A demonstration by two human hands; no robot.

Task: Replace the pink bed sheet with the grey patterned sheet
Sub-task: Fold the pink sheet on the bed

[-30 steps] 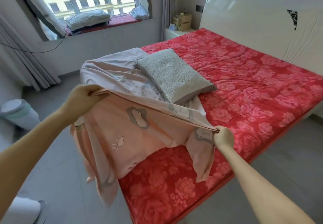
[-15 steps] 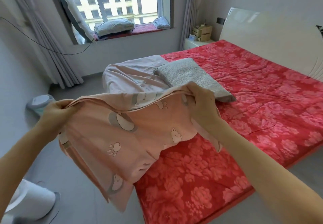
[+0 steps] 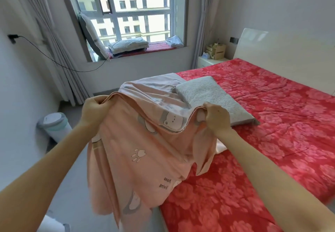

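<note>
— half done, would you say?
— less. the pink sheet [image 3: 141, 159] is stripped off the bed [image 3: 272, 141], and its red flowered cover lies bare to the right of my hands. nothing grey is spread yet.
— where's the pink one?
— bunched between my hands. my left hand [image 3: 94, 111] grips one gathered edge and my right hand [image 3: 215, 119] clutches the other. the rest hangs below them over the bed's corner.
— and the grey one?
— a pale greyish cloth [image 3: 150, 88] lies just beyond my hands, beside the pillow [image 3: 208, 97]. i cannot tell if that's it.
</note>
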